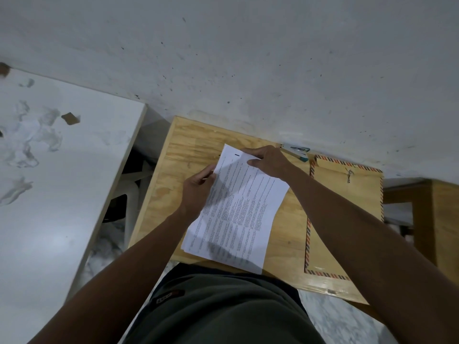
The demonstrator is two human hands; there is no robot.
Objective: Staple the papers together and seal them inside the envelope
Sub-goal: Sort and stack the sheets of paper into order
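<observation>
both hands [198,192] [268,161] pinch papers [238,209] at far corners.

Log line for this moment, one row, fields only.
stage: aligning papers | left hand: grips left edge | right hand: grips top edge | stapler: untouched | envelope: flat on table

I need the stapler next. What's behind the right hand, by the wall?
The stapler lies against the wall behind the right hand, beside the envelope. The hand covers its near end, so that part is hidden.
</observation>
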